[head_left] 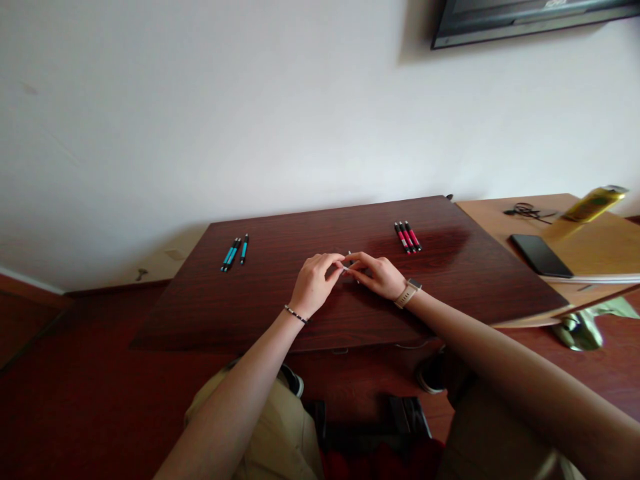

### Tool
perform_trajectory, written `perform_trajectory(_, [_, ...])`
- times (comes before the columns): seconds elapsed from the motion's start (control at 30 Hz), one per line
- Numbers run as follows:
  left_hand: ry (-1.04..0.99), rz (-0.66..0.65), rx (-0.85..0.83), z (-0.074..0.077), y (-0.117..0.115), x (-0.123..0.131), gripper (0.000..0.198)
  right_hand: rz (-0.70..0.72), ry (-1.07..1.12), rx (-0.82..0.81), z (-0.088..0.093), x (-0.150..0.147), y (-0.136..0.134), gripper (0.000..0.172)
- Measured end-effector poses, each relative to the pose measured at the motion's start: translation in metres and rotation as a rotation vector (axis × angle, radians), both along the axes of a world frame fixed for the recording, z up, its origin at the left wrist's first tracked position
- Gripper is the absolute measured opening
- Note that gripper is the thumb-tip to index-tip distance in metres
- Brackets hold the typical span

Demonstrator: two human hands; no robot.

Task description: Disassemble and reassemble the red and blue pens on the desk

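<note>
Over the middle of the dark wooden table (280, 333), my left hand (315, 280) and my right hand (377, 275) meet at the fingertips. Both are closed in a pinch on a small, thin white piece (345, 269), mostly covered by the fingers. Just behind my right fingers shows the tip of another slim, light thing (350, 253); its kind is unclear. To the left lie blue-and-black pens (231, 255), two side by side and one blue pen (244, 249) slightly apart. Several pink-and-black pens (409, 237) lie in a row on the right.
A lighter wooden desk (505, 217) adjoins on the right, carrying a black phone (540, 255), a dark cable (527, 211) and a yellow can (595, 203). The white wall (300, 133) rises behind the table, with a screen (530, 20) mounted at upper right.
</note>
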State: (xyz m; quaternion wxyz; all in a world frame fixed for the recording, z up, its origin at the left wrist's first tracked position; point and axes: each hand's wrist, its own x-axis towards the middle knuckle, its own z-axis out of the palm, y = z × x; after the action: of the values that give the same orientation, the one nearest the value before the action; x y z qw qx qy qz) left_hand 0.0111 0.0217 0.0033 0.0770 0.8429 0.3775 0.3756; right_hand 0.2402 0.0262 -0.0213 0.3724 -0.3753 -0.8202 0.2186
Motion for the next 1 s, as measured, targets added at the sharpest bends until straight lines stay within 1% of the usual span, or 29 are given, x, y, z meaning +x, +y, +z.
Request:
perform_trajectory(0.33, [-0.023, -0.009, 0.0, -0.0009, 0.0002, 0.0, 0.024, 0.047, 0.015, -0.01, 0.0028, -0.0004, -0.0015, 0.029])
perform_trajectory(0.57, [-0.068, -0.012, -0.033, -0.0007, -0.0009, 0.0007, 0.025, 0.006, 0.032, 0.025, 0.0017, -0.0004, -0.0014, 0.028])
perform_trajectory(0.7, [-0.176, -0.033, -0.107, 0.0005, -0.0006, 0.0021, 0.023, -0.011, 0.116, 0.055, -0.0002, -0.0008, -0.001, 0.023])
perform_trajectory(0.87, [-0.283, -0.092, -0.259, 0.0017, 0.0007, 0.0026, 0.007, -0.034, 0.233, 0.04, 0.0003, -0.0018, -0.0027, 0.018])
perform_trajectory(1.0, [-0.345, -0.103, -0.321, 0.0039, -0.0004, 0.0013, 0.01, -0.043, 0.277, 0.015, 0.0059, -0.0047, -0.0073, 0.02])
